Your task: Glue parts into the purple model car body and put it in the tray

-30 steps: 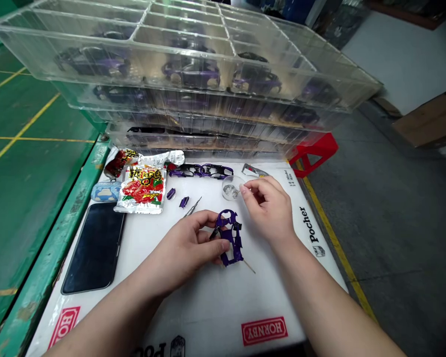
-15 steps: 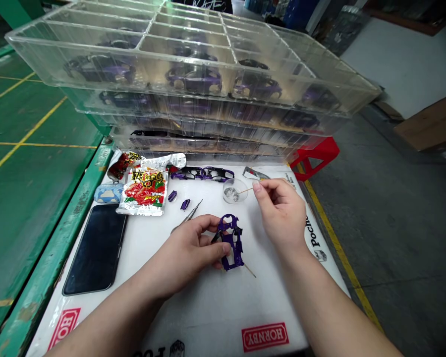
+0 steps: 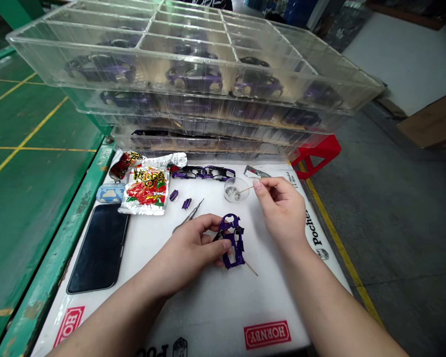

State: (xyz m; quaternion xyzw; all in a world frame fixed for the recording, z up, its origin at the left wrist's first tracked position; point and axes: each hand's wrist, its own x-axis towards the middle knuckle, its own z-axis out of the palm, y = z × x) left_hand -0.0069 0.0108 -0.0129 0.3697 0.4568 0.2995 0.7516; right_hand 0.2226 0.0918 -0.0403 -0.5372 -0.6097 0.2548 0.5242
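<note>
Head view, purple car shell [image 3: 239,248], lengthwise toward wearer

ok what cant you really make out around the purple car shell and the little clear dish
Head view: the left hand covers part of the purple car shell.
Head view: the clear dish holds silvery bits, too small to identify.
Head view: the tip of the wooden stick in the right hand is too thin to show anything on it.

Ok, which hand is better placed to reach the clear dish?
Right hand, probably: it holds a thin stick beside the clear dish; the left hand grips the purple car body.
</note>
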